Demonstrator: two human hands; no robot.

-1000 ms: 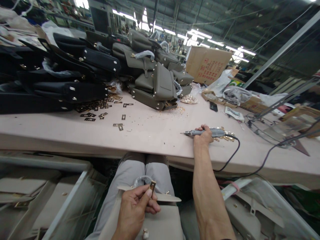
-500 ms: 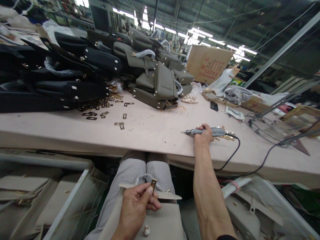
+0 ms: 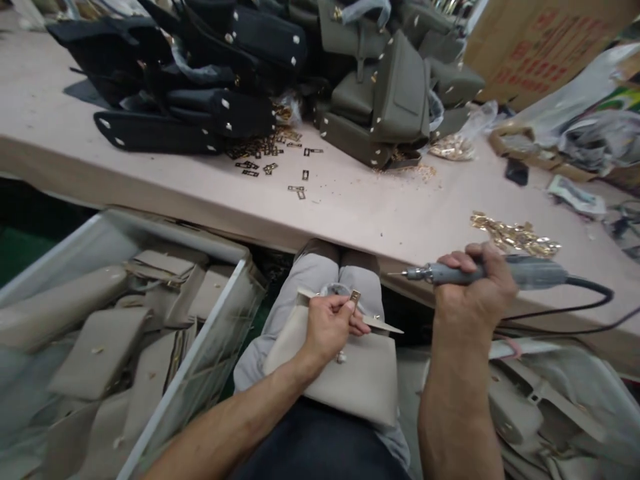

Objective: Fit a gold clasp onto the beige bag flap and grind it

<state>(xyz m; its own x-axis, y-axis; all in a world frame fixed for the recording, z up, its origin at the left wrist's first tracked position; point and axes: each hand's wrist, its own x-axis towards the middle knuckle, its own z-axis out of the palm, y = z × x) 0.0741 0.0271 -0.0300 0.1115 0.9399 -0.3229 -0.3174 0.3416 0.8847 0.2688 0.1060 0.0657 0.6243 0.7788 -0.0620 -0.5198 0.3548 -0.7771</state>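
Over my lap, my left hand (image 3: 333, 327) pinches a small gold metal plate (image 3: 355, 297) between thumb and fingers. Beneath that hand a beige handbag (image 3: 360, 380) rests across my thighs, its flap (image 3: 385, 325) raised and a wrapped clasp on its front. My right hand (image 3: 477, 283) is wrapped round a grey electric screwdriver (image 3: 530, 272), held up near the table's front edge. The driver's thin bit points left, toward the bag but well apart from it, and a black cord trails from its back end.
Black handbags (image 3: 185, 120) and olive handbags (image 3: 400, 93) are piled on the table (image 3: 350, 213). Dark metal plates (image 3: 255, 163) and gold pieces (image 3: 515, 233) lie loose there. Crates of beige bags stand at left (image 3: 245, 260) and right. A cardboard box (image 3: 545, 53) is behind.
My right hand has lifted the electric screwdriver off the table and brought it nearer to me. My left hand still pinches the plate over the bag. The view has tilted down and left.
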